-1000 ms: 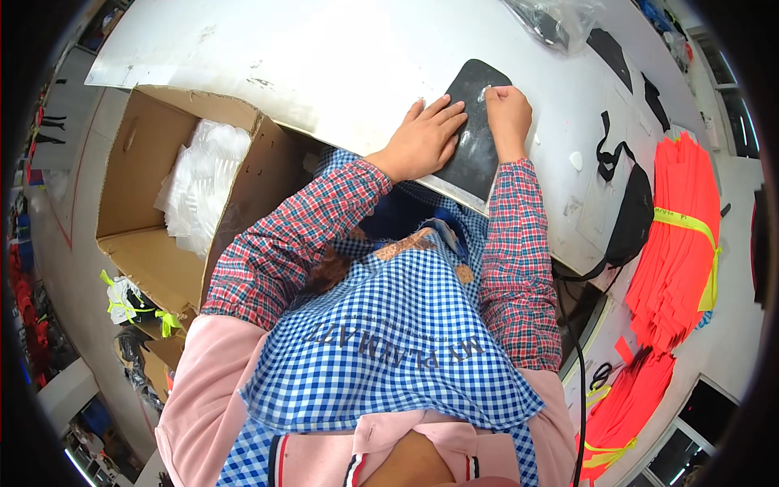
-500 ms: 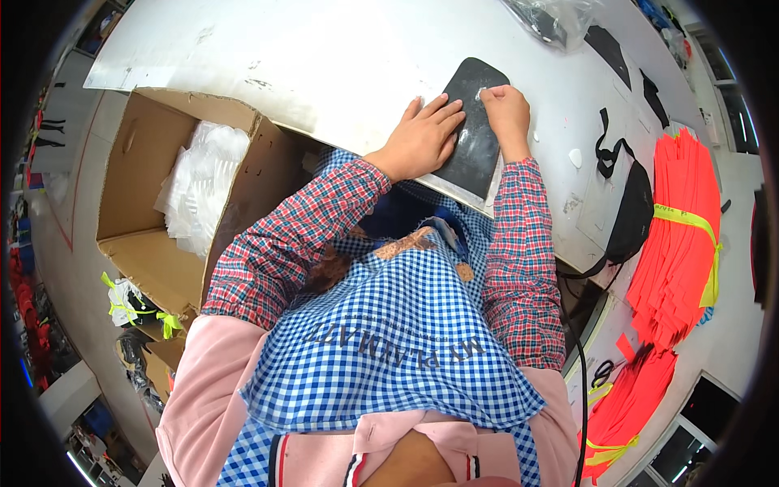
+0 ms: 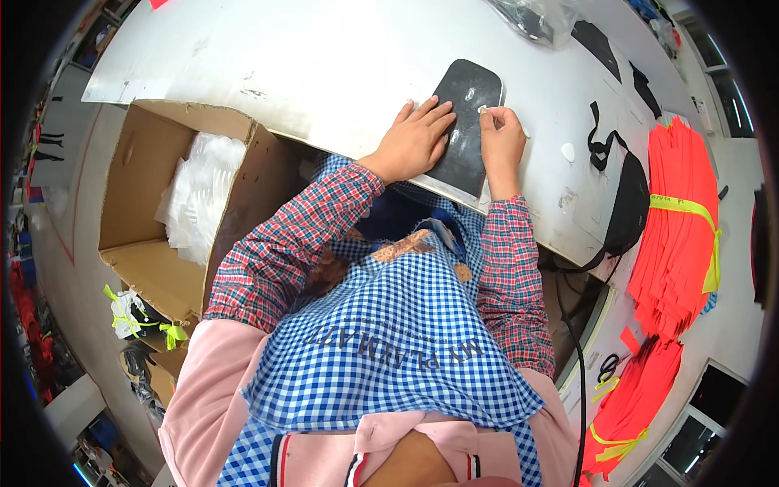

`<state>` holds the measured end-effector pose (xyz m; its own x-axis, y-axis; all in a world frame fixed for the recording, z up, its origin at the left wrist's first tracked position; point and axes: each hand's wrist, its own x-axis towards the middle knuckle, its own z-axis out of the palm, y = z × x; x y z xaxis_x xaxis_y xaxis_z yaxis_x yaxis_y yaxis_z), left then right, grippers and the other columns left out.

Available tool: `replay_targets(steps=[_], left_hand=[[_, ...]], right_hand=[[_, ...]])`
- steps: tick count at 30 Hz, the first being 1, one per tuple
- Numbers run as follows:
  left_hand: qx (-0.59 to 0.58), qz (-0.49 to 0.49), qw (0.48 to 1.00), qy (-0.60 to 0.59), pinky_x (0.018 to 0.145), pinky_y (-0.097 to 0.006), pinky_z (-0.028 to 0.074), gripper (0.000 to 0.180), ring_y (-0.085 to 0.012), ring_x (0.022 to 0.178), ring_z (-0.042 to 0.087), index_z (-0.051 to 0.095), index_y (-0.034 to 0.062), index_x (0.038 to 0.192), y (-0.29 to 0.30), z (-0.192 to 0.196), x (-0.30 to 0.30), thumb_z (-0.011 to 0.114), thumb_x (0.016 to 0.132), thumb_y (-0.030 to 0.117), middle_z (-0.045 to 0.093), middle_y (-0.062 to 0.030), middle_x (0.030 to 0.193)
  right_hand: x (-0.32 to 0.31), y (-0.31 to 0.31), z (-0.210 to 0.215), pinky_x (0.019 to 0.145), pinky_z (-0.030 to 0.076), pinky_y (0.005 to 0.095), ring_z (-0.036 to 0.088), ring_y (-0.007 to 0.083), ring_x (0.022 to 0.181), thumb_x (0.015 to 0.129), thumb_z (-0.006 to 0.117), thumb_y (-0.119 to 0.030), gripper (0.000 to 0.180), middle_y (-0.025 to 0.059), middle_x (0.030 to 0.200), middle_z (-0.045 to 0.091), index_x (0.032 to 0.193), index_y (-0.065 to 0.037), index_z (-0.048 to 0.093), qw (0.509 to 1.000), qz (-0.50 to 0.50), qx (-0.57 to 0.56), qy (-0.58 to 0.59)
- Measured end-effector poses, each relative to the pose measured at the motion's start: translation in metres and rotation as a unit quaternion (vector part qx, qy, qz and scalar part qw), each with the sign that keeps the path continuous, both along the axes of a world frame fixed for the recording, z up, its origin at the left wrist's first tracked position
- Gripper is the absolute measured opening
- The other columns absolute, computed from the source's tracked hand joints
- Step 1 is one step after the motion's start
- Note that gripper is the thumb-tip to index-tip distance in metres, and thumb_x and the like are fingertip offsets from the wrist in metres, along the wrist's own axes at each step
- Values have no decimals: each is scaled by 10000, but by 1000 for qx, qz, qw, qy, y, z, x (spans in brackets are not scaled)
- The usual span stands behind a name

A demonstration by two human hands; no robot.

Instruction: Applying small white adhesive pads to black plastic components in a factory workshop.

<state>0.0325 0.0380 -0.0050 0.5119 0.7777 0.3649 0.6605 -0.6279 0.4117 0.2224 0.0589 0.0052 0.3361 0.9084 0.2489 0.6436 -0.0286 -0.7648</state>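
Head view: the black panel (image 3: 461, 150) lies at the tabletop's (image 3: 324, 73) near edge and could skid if the left hand (image 3: 408, 144), fingers slightly apart, presses too lightly while the right hand (image 3: 503, 148), fingers apparently pinched on a white scrap (image 3: 483, 109), drags.

Head camera: up on the wearer's head, peering steeply down!
Checked apron (image 3: 389, 385): right below us, close.
White table (image 3: 324, 73): just beyond, near.
Floor (image 3: 69, 300): farther off, at fisheye's edge.

right hand (image 3: 501, 146) drawn back, now lower along black panel (image 3: 466, 146)
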Motion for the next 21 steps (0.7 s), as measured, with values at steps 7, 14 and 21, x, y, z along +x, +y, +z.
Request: replay_targets(steps=[7, 14, 21], left_hand=[[-13, 1, 1000, -16, 1176, -556, 226, 468, -328, 1451, 311, 486, 63, 1407, -1, -1, 1, 513, 958, 193, 402, -128, 1530], [18, 36, 990, -132, 1141, -531, 293, 403, -361, 1374, 401, 552, 49, 1315, -4, 8, -4, 574, 927, 152, 471, -198, 1432], [-106, 29, 982, -156, 900, -390, 502, 309, -330, 1016, 584, 627, 11, 1166, -26, 37, -19, 667, 882, 126, 609, -163, 1095]], right_hand=[[-5, -10, 9, 837, 515, 381, 671, 286, 921, 869, 706, -224, 206, 147, 990, 713, 931, -28, 683, 987, 5, 157, 40], [3, -20, 9, 743, 506, 306, 648, 171, 800, 872, 712, -192, 192, 79, 857, 715, 920, -7, 694, 987, 66, -77, 124], [52, -35, 10, 816, 456, 235, 578, 105, 899, 927, 664, -155, 195, 39, 953, 652, 1017, 17, 657, 902, -69, 130, 405]])
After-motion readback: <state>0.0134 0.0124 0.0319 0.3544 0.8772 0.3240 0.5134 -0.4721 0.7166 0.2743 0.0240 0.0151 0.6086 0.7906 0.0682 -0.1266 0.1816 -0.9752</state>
